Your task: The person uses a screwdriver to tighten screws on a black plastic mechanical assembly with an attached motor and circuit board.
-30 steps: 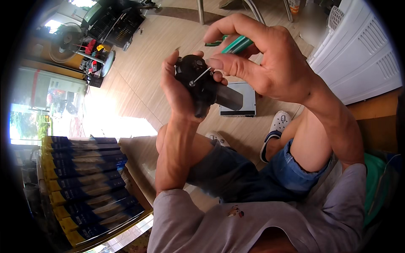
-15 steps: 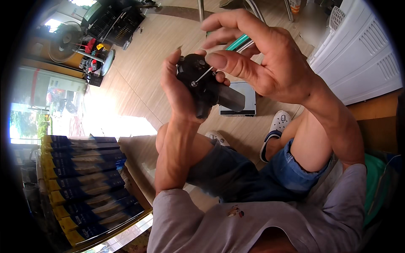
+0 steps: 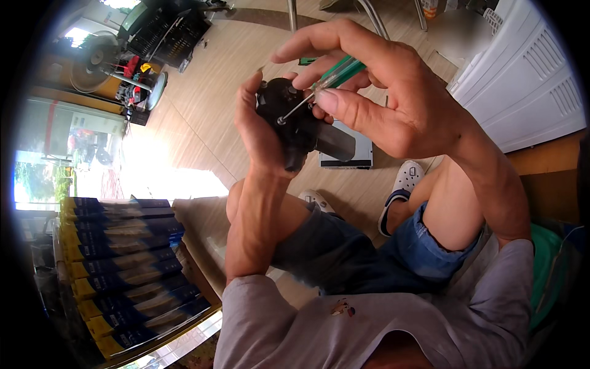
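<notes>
My left hand (image 3: pixel 260 132) is closed around a black part (image 3: pixel 297 136) with a round top, screws set about its rim and a dark tube sticking out to the right. A screwdriver (image 3: pixel 342 69) with a clear green handle is gripped in my right hand (image 3: pixel 393 92), thumb against fingers. Its thin shaft slants down to the left, and the tip meets a screw (image 3: pixel 281 120) on the part's face. The fingers on the far side of the part are mostly hidden.
A flat silver box (image 3: pixel 362 147) lies on the tiled floor beyond my knees. Blue and yellow boxes (image 3: pixel 129 264) fill a rack at the left. A white vented panel (image 3: pixel 522 80) stands at the right. Farther off are a fan (image 3: pixel 95 58) and black crates (image 3: pixel 166 37).
The fingers of my right hand have shifted along the screwdriver, and more of its green handle shows. My left hand and the black part have barely moved.
</notes>
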### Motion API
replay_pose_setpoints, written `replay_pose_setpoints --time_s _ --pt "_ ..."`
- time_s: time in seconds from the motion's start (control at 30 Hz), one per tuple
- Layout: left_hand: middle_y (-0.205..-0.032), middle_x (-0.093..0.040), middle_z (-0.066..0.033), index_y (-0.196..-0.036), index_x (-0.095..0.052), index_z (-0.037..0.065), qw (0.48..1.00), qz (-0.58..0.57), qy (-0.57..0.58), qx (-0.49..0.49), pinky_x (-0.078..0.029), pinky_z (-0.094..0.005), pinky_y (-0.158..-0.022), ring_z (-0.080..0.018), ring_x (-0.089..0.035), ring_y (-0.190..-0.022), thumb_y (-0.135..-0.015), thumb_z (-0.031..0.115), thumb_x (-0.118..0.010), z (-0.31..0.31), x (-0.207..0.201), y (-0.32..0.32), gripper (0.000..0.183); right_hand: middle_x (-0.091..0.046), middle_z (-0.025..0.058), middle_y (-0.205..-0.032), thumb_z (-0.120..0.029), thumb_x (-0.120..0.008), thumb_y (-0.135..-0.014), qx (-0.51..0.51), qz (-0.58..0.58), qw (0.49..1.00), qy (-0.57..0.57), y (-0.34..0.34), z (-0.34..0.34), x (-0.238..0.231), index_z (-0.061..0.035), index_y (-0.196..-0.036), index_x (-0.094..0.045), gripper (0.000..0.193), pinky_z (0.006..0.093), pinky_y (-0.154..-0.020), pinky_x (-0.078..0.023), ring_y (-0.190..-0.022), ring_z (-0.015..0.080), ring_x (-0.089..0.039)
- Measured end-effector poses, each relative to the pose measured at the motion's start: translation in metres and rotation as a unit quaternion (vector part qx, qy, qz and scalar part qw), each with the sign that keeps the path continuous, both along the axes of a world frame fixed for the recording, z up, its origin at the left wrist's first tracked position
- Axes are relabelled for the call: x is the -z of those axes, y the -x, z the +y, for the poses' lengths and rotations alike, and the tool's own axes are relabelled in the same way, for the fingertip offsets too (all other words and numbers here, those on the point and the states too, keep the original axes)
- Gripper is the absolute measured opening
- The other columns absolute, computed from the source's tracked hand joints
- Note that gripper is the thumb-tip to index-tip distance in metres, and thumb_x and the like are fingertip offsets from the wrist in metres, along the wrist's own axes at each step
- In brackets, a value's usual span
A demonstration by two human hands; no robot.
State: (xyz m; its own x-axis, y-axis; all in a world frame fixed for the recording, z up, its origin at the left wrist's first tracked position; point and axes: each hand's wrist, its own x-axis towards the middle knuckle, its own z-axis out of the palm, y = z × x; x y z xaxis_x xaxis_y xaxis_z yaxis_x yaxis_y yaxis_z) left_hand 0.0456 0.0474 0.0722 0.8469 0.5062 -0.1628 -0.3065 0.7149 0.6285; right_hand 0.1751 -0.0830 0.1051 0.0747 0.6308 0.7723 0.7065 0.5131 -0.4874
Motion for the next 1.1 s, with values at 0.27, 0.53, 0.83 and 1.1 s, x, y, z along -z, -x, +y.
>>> replay_pose_setpoints --time_s 0.27,0.53,0.83,1.1 --pt "-0.082 -0.065 -0.0137 -0.102 -0.059 0.003 1.0 0.028 -0.012 0.006 -0.058 -0.0445 -0.065 -0.029 -0.064 -0.067 -0.095 0.049 -0.045 0.0 0.0 -0.003 0.049 -0.068 0.01 -0.111 -0.012 -0.063 -0.098 0.04 0.031 0.985 0.165 -0.002 -0.011 -0.008 -0.0005 -0.124 -0.057 0.03 0.0279 -0.077 -0.058 -0.094 0.0155 -0.07" --pt "-0.08 -0.065 -0.014 -0.104 -0.059 0.001 1.0 0.005 -0.006 -0.024 -0.058 -0.0456 -0.065 -0.0297 -0.064 -0.066 -0.094 0.05 -0.046 0.0 -0.001 0.001 0.051 -0.069 0.0086 -0.104 -0.013 -0.066 -0.096 0.004 0.016 0.995 0.094 -0.001 -0.009 -0.006 -0.0001 -0.12 -0.058 0.028 0.0274 -0.079 -0.057 -0.093 0.0154 -0.07" --pt "-0.082 -0.067 -0.0143 -0.101 -0.06 0.001 1.0 0.002 0.028 -0.004 -0.059 -0.0465 -0.065 -0.0308 -0.065 -0.065 -0.094 0.049 -0.046 0.001 -0.002 0.003 0.05 -0.07 0.0105 -0.101 -0.016 -0.063 -0.098 -0.007 0.035 0.997 0.068 -0.002 -0.003 0.001 0.0021 -0.119 -0.056 0.029 0.0283 -0.083 -0.058 -0.096 0.0176 -0.069" --pt "-0.083 -0.067 -0.0153 -0.101 -0.059 0.003 1.0 0.018 -0.002 0.004 -0.059 -0.0458 -0.065 -0.0301 -0.065 -0.066 -0.094 0.05 -0.047 0.001 0.0 0.001 0.049 -0.07 0.0119 -0.1 -0.014 -0.059 -0.1 0.022 0.077 0.973 0.218 0.0 -0.011 -0.014 0.0014 -0.123 -0.054 0.028 0.0294 -0.082 -0.059 -0.097 0.0179 -0.069"
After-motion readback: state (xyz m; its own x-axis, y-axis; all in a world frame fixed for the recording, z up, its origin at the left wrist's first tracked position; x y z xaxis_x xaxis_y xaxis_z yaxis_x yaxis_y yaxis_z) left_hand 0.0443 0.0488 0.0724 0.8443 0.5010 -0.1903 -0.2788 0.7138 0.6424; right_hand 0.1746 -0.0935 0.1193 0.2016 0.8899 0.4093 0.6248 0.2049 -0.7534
